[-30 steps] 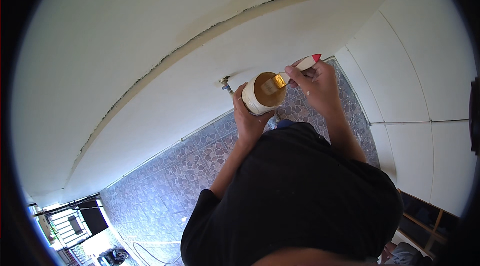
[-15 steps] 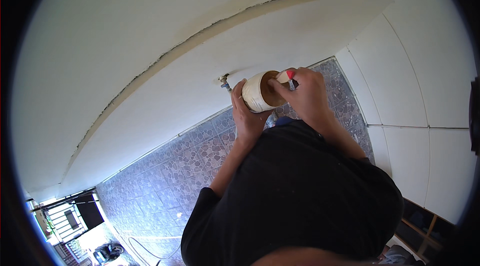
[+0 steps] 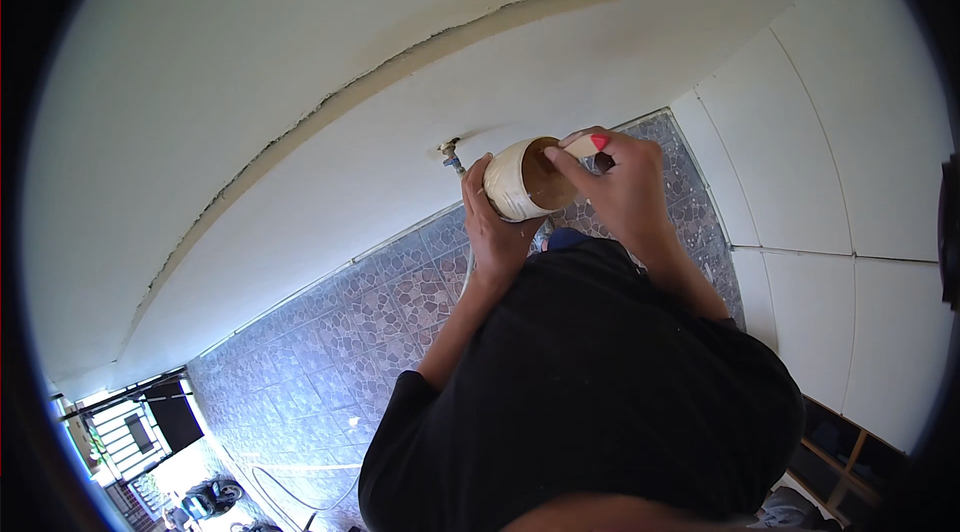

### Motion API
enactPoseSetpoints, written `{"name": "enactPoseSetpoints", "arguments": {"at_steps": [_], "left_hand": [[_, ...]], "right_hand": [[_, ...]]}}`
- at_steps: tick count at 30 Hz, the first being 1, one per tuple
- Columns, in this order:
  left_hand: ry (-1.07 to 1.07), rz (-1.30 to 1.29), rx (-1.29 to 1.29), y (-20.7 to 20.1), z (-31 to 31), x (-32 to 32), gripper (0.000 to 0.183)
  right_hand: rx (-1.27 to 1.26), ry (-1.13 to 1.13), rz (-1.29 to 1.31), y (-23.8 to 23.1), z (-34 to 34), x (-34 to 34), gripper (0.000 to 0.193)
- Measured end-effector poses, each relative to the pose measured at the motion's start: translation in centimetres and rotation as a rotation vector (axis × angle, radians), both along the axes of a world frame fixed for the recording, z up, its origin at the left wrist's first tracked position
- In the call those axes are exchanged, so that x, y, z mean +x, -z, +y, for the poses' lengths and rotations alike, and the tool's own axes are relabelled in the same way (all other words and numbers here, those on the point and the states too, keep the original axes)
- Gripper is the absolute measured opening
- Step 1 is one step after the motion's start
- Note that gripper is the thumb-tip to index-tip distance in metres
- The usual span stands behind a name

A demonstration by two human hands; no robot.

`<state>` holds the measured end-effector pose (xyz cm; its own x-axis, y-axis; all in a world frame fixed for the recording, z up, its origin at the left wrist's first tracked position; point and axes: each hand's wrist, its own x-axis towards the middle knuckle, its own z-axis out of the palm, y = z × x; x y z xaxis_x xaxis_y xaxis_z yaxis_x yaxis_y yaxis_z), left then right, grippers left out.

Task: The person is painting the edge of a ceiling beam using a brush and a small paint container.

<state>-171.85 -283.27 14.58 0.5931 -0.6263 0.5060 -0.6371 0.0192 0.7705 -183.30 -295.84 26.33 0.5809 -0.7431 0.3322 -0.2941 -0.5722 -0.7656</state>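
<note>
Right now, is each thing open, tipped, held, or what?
Round off-white bucket: open, tipped rightward, gripped by the left hand.
Pale-handled, red-tipped paintbrush: held by the right hand, its bristles hidden.
Brass-coloured wall tap with blue part: on or off, too small to tell.
Cream wall: marked by a long, jagged dark line.

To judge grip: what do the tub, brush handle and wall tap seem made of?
Tub: probably plastic, smooth and cream, with a thin rim. Brush handle: likely wood, pale and matte, red tip perhaps painted. Wall tap: apparently metal, dull brassy tone.
</note>
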Motion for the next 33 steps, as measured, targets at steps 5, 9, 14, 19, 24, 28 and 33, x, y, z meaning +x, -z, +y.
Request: {"name": "enactPoseSetpoints", "arguments": {"at_steps": [5,9,14,19,24,28,33], "left_hand": [[-0.014,0.041,0.022,0.9,0.3,0.0,0.099],[-0.012,0.085,0.033,1.4,0.3,0.1,0.096],[0.032,0.116,0.033,0.9,0.3,0.1,0.103],[0.035,0.104,0.039,0.8,0.4,0.3,0.103],[0.025,0.131,0.086,0.5,0.5,0.0,0.103],[0.011,0.137,0.106,0.4,0.8,-0.3,0.103],[0.016,0.153,0.117,0.5,1.0,-0.7,0.102]], "right_hand": [[0.195,-0.103,0.06,-1.2,0.2,-0.8,0.019],[0.17,-0.088,-0.013,-1.3,0.9,-1.0,0.016],[0.146,-0.041,-0.101,0.4,0.8,-1.1,0.019],[0.261,-0.029,-0.088,-0.1,0.2,-1.5,0.02],[0.397,0.025,-0.043,0.8,-0.7,-2.2,0.019],[0.463,0.019,-0.088,1.4,-0.2,-2.3,0.019],[0.469,0.06,-0.186,2.0,-0.4,-2.5,0.019]]}}
